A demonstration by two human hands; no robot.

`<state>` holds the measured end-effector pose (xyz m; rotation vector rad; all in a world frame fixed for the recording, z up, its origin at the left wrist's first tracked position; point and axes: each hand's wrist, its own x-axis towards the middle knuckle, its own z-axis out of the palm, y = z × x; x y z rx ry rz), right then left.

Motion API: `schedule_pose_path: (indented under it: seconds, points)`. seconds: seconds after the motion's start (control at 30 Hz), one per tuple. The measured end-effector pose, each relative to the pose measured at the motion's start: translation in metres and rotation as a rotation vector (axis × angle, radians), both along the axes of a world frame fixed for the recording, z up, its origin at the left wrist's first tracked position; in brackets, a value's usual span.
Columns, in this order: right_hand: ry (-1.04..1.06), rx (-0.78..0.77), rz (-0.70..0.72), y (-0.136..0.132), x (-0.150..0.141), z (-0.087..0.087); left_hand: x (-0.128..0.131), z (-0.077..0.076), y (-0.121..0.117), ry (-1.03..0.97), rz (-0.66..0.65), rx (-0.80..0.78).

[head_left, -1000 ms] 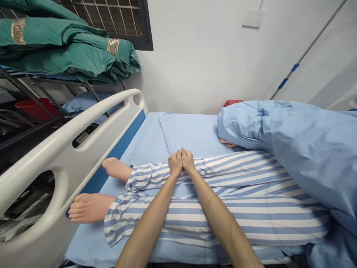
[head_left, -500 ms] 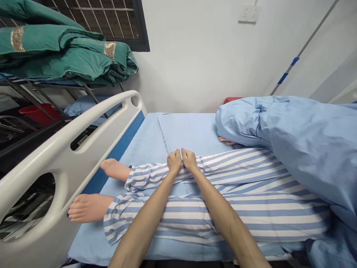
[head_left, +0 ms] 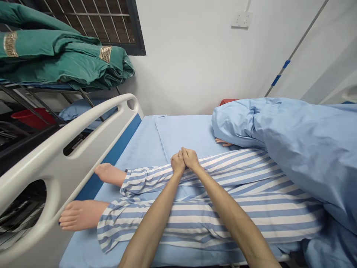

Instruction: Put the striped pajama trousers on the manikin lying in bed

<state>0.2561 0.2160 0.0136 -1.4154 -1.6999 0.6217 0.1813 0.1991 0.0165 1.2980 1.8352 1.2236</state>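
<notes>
A manikin lies on a bed in blue-and-white striped trousers [head_left: 223, 201], bare feet [head_left: 80, 214] toward the footboard. My left hand [head_left: 177, 163] and my right hand [head_left: 190, 158] sit side by side, touching, on the far trouser leg at about knee height. Both are closed, fingers curled down and pinching the striped cloth. A light blue quilt [head_left: 292, 137] covers the manikin's upper body at the right; a manikin hand [head_left: 223, 142] peeks out beneath its edge.
A white footboard [head_left: 69, 149] with cut-outs stands at the left. Behind it a metal rack holds folded green blankets [head_left: 64, 56] and a red basin [head_left: 30, 116]. The light blue sheet [head_left: 181, 132] runs to a white wall with a socket [head_left: 241, 19].
My two hands stay pressed together on the far trouser leg, shifting slightly. The view has drifted a little to the right and down.
</notes>
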Motion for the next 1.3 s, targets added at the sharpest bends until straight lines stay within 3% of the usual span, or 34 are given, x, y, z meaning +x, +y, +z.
schedule_pose_path:
  seconds: [0.17, 0.33, 0.57, 0.7, 0.9, 1.13, 1.2, 1.3]
  points:
    - [-0.032, -0.021, 0.003, -0.003, 0.01, -0.008, 0.002, -0.003, 0.0, 0.087, -0.008, -0.024]
    - [0.216, -0.032, -0.015, -0.001, 0.013, -0.024, 0.007, -0.002, -0.002, 0.18, -0.057, -0.04]
    - [0.541, -0.035, -0.002, 0.006, 0.018, -0.023, 0.026, 0.021, 0.008, 0.2, -0.09, 0.046]
    - [0.597, -0.059, -0.027, 0.007, 0.019, -0.024, 0.034, 0.015, 0.009, 0.136, -0.037, 0.031]
    - [0.418, -0.07, -0.081, 0.002, 0.018, -0.014, 0.03, 0.0, 0.005, 0.203, -0.041, -0.008]
    - [-0.366, -0.065, -0.116, -0.01, 0.036, 0.018, 0.029, 0.002, 0.007, 0.268, -0.089, -0.046]
    - [-0.387, -0.08, -0.101, -0.011, 0.041, 0.016, 0.031, 0.001, 0.006, 0.295, -0.088, -0.056]
    - [-0.26, -0.059, -0.095, -0.01, 0.047, 0.003, 0.033, 0.0, 0.004, 0.319, -0.099, -0.055]
